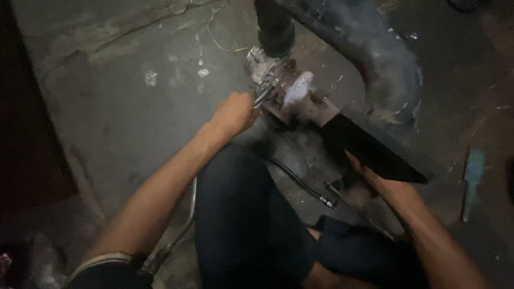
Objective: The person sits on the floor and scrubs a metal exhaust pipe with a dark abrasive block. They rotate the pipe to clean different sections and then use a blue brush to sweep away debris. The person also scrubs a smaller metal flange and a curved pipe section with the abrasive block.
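My left hand (234, 111) is closed around a metal wrench (263, 96) set against a grimy metal engine part (281, 85) that sits on the concrete floor. A black rubber hose (275, 24) rises from the top of that part. My right hand (369, 176) reaches under a dark flat panel (369, 147) to the right of the part, its fingers partly hidden, touching or bracing it. My knee in dark trousers (241, 214) is between my two arms.
A dark blue curved body panel (385, 59) arches behind the part. A black cable (300, 182) lies on the floor by my knee. A teal-handled tool (472, 176) lies at the right. A yellow wire (219, 43) lies on the stained concrete floor (134, 96) behind.
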